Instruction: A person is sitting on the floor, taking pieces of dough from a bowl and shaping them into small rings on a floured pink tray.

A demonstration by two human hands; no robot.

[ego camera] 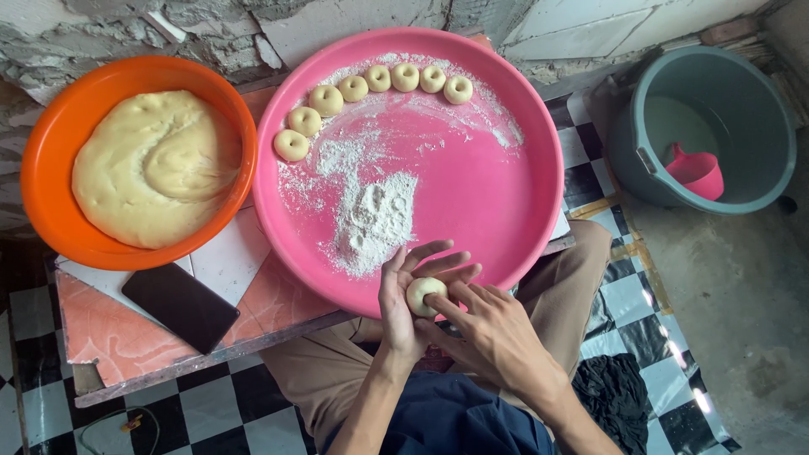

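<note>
Left hand [403,297] and right hand [497,330] are closed around a small dough ball [423,295] at the near rim of the pink tray [514,211].
The ball is cradled in the left palm, fingers loosely spread, and is pinched by the right fingertips. A flour heap [371,221] and a curved row of dough rings [362,94] are seen on the tray. An orange bowl of dough [139,160] and a black phone [180,306] are noted left; a grey bucket [704,126] with a pink scoop [696,173] lies far right.
</note>
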